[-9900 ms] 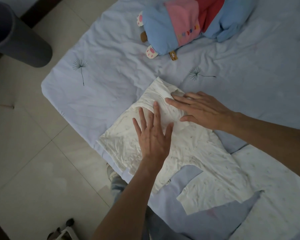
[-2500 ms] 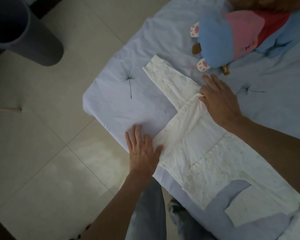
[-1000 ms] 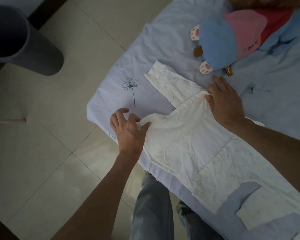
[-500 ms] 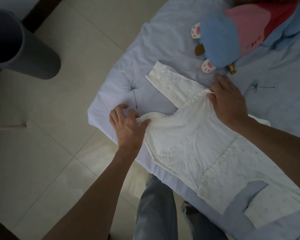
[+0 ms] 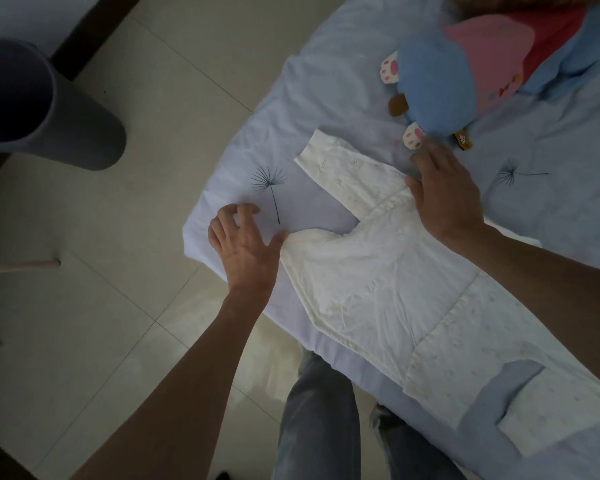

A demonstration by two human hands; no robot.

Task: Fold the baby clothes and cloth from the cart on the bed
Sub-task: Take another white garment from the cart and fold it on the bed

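We find the white baby garment (image 5: 378,282) lying flat on the bed (image 5: 326,81), near its corner, with one sleeve stretched out toward the far side. Its lower part runs out of view at the right edge, and the right forearm covers a strip of it. The right hand (image 5: 447,199) lies flat on the shoulder area, fingers straight, grip wide, holding nothing. The left hand (image 5: 246,251) sits at the garment's near edge, fingers curled, thumb against the cloth. We cannot tell whether its grip pinches any fabric. A plush toy (image 5: 437,84) beyond the garment is cut off at the top. Dim light blurs fine detail.
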